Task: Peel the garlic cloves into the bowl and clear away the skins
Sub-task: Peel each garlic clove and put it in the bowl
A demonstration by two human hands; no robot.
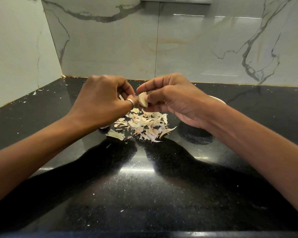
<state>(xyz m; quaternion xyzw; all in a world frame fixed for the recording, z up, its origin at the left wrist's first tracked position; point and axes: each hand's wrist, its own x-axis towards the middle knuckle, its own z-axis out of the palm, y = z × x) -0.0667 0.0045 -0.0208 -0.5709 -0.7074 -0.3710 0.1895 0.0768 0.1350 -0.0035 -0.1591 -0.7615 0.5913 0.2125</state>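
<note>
A pale garlic clove [143, 99] is held above the black counter between both hands. My right hand [172, 98] pinches it between thumb and fingers. My left hand [103, 98], with a ring on the thumb, has its fingers curled at the clove's left side, on the clove or its skin. A pile of papery garlic skins [144, 125] lies on the counter right below the hands. The bowl [218, 100] is almost wholly hidden behind my right wrist; only a pale bit of rim shows, with its dark reflection [194, 136] on the counter.
The glossy black counter [144, 186] runs into a corner of white marbled wall tiles [179, 45] at the back and left. Small skin flecks are scattered over the counter, some along the back left edge. A small white object [104, 127] peeks out under my left wrist.
</note>
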